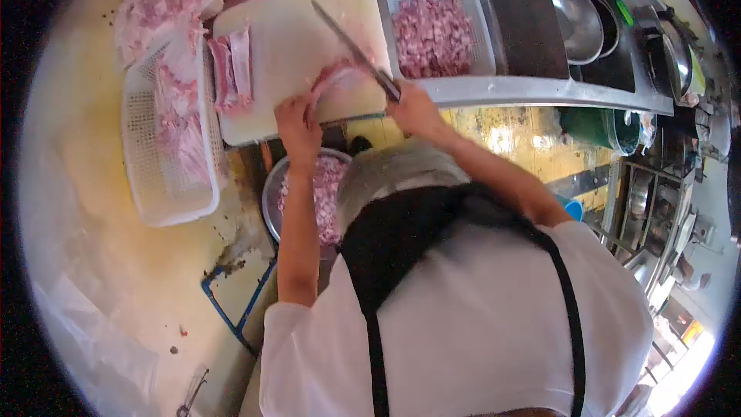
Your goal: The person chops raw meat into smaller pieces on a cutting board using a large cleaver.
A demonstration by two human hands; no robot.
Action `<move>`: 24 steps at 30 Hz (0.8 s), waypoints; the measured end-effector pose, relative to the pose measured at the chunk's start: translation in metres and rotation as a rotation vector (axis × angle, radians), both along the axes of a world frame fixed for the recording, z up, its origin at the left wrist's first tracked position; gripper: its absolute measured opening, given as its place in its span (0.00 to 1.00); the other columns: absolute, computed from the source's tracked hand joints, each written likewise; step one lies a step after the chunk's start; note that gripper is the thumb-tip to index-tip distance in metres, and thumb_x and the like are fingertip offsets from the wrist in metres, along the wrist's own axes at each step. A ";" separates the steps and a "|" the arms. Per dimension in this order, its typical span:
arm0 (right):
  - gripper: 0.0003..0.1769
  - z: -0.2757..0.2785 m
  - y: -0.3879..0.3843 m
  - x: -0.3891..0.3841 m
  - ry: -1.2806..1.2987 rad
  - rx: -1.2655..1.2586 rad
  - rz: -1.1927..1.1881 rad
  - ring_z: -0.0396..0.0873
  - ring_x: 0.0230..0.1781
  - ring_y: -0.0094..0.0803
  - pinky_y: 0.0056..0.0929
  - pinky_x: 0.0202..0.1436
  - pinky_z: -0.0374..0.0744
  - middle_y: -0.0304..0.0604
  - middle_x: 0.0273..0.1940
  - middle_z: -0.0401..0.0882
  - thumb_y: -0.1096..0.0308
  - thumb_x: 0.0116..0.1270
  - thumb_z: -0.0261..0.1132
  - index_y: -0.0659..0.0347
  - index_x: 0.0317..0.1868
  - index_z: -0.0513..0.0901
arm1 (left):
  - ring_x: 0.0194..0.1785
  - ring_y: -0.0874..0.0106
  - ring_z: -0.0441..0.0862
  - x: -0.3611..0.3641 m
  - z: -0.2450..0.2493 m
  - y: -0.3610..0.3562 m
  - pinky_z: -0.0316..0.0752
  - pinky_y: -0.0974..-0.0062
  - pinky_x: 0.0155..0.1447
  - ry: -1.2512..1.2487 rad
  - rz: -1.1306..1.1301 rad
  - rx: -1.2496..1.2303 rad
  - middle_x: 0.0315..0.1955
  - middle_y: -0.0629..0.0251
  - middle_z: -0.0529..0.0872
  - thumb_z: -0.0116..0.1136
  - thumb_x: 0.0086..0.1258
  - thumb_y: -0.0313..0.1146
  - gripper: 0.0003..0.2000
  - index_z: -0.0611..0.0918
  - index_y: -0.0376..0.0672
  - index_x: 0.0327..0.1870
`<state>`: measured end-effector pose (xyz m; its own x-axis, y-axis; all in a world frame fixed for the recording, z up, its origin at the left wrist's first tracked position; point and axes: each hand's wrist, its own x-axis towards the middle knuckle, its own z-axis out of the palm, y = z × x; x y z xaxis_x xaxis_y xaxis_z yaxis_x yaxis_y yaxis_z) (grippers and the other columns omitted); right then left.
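My right hand [417, 113] is wrapped round the dark handle of a knife [345, 38]. Its long blade slants up and left over the white cutting board [285, 15]. Near the board's front edge, my left hand [299, 125] grips the end of a strip of raw meat [338, 76], perhaps a rib piece. The blade's handle end overlaps the far end of this strip in the view. Several more meat strips [231, 69] lie side by side at the board's left edge.
A white basket of chopped meat [432, 35] stands right of the board. On the left are a basket [139, 147] with larger meat pieces and a big meat slab [170, 0]. Below the board sits a metal bowl [270, 201] of chopped meat. Metal bowls [575, 19] lie far right.
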<state>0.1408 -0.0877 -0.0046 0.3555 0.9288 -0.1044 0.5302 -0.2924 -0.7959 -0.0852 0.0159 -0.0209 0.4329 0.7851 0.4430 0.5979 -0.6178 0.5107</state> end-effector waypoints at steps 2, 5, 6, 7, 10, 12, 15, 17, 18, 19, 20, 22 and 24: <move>0.15 0.036 0.014 0.017 0.089 -0.078 0.020 0.82 0.30 0.53 0.44 0.37 0.79 0.56 0.27 0.81 0.66 0.57 0.66 0.68 0.42 0.80 | 0.48 0.52 0.76 -0.001 0.000 -0.006 0.71 0.58 0.55 -0.024 -0.004 -0.014 0.42 0.54 0.82 0.58 0.61 0.20 0.14 0.83 0.41 0.48; 0.16 0.138 0.040 0.017 0.055 0.229 -0.093 0.80 0.25 0.43 0.42 0.34 0.78 0.50 0.25 0.80 0.61 0.59 0.69 0.65 0.39 0.80 | 0.49 0.51 0.75 0.002 0.000 -0.003 0.71 0.58 0.55 -0.031 -0.014 0.012 0.43 0.53 0.82 0.58 0.62 0.21 0.13 0.83 0.39 0.48; 0.16 0.177 0.048 0.016 0.132 0.344 -0.122 0.79 0.24 0.40 0.42 0.33 0.78 0.48 0.25 0.80 0.59 0.60 0.70 0.64 0.38 0.81 | 0.49 0.51 0.75 0.003 0.001 -0.003 0.71 0.58 0.56 -0.040 -0.004 -0.032 0.43 0.53 0.82 0.58 0.62 0.21 0.13 0.83 0.39 0.48; 0.17 0.224 0.054 0.012 0.095 0.520 -0.188 0.79 0.24 0.38 0.41 0.32 0.77 0.47 0.25 0.80 0.58 0.60 0.70 0.65 0.37 0.81 | 0.50 0.51 0.75 0.005 0.001 -0.003 0.71 0.58 0.56 -0.051 0.008 -0.076 0.43 0.53 0.82 0.58 0.62 0.22 0.12 0.83 0.39 0.48; 0.13 0.233 0.057 0.002 0.237 0.765 -0.189 0.78 0.25 0.31 0.34 0.32 0.77 0.42 0.26 0.81 0.63 0.62 0.69 0.65 0.38 0.81 | 0.50 0.51 0.75 0.004 -0.003 -0.001 0.71 0.57 0.57 -0.020 0.014 -0.039 0.44 0.52 0.82 0.59 0.62 0.22 0.13 0.83 0.40 0.48; 0.07 0.135 0.053 -0.017 0.054 0.703 -0.180 0.79 0.29 0.28 0.31 0.35 0.78 0.38 0.28 0.81 0.71 0.66 0.63 0.67 0.40 0.81 | 0.51 0.51 0.75 0.002 -0.006 -0.003 0.70 0.57 0.57 -0.022 0.011 -0.066 0.44 0.52 0.82 0.59 0.62 0.22 0.13 0.83 0.40 0.48; 0.17 0.006 0.011 -0.028 0.148 -0.357 0.066 0.80 0.47 0.63 0.50 0.52 0.78 0.64 0.42 0.82 0.68 0.60 0.63 0.68 0.48 0.80 | 0.51 0.51 0.75 0.004 -0.002 -0.005 0.70 0.56 0.57 0.012 0.010 -0.065 0.45 0.52 0.81 0.60 0.61 0.23 0.13 0.82 0.40 0.48; 0.17 0.007 0.015 -0.018 0.156 -0.312 0.068 0.81 0.45 0.62 0.51 0.50 0.78 0.64 0.40 0.82 0.68 0.59 0.62 0.68 0.47 0.79 | 0.51 0.51 0.75 0.008 0.002 -0.003 0.70 0.56 0.57 0.053 0.003 -0.054 0.45 0.52 0.81 0.60 0.60 0.23 0.13 0.81 0.39 0.47; 0.17 0.008 0.004 -0.016 0.173 -0.293 0.067 0.81 0.42 0.62 0.51 0.48 0.79 0.65 0.38 0.82 0.67 0.59 0.61 0.68 0.46 0.79 | 0.51 0.51 0.75 0.003 0.006 -0.009 0.70 0.55 0.57 0.127 0.017 -0.083 0.44 0.52 0.81 0.61 0.59 0.23 0.13 0.80 0.39 0.46; 0.17 0.006 0.003 -0.007 0.169 -0.286 0.052 0.81 0.42 0.62 0.51 0.48 0.79 0.65 0.38 0.82 0.67 0.59 0.61 0.68 0.46 0.79 | 0.51 0.50 0.74 0.005 0.009 -0.003 0.70 0.55 0.57 0.189 0.029 -0.084 0.43 0.52 0.80 0.61 0.58 0.23 0.13 0.79 0.39 0.45; 0.17 0.002 0.007 0.007 0.105 -0.196 0.065 0.82 0.39 0.60 0.51 0.46 0.78 0.64 0.35 0.81 0.66 0.58 0.61 0.68 0.45 0.79 | 0.51 0.50 0.74 0.011 0.010 0.010 0.70 0.55 0.57 0.174 0.018 -0.062 0.43 0.52 0.80 0.61 0.58 0.23 0.13 0.79 0.39 0.45; 0.16 0.000 0.010 0.021 0.161 -0.128 0.079 0.82 0.35 0.55 0.49 0.42 0.78 0.60 0.32 0.81 0.65 0.57 0.63 0.69 0.42 0.78 | 0.50 0.50 0.74 0.007 0.012 0.012 0.70 0.54 0.56 0.169 0.043 -0.276 0.41 0.52 0.79 0.61 0.56 0.23 0.13 0.78 0.40 0.43; 0.16 0.002 0.011 0.025 0.136 -0.126 0.026 0.82 0.34 0.53 0.47 0.42 0.78 0.58 0.31 0.81 0.65 0.56 0.64 0.69 0.41 0.79 | 0.50 0.50 0.74 0.019 0.011 0.020 0.70 0.54 0.56 0.116 0.034 -0.187 0.41 0.53 0.78 0.61 0.55 0.23 0.13 0.78 0.40 0.42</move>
